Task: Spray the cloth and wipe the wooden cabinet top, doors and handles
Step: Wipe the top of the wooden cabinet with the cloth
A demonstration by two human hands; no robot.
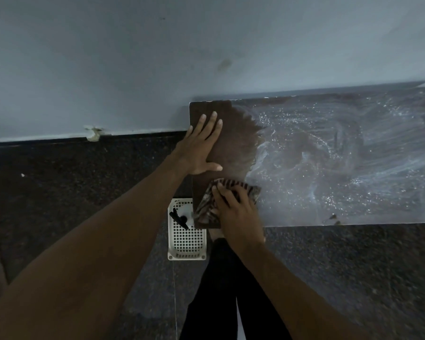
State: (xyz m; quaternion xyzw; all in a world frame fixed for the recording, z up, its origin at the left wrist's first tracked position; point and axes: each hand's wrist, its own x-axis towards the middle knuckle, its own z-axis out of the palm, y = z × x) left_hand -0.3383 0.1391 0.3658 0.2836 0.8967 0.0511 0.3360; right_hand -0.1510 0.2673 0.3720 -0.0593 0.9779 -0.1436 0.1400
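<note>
The wooden cabinet top runs from the middle to the right edge of the view, seen from above. Most of it is grey with dust and wet smears; a strip at its left end is dark, clean wood. My left hand lies flat with straight fingers on that clean strip near the left edge. My right hand presses a brown striped cloth onto the top near the front left corner, fingers bent over the cloth. A spray bottle's black nozzle shows in a basket below the cabinet's left end.
A white plastic mesh basket stands on the dark speckled floor beside the cabinet's front left corner. A pale blue wall runs behind the cabinet. My black-trousered legs are below the front edge.
</note>
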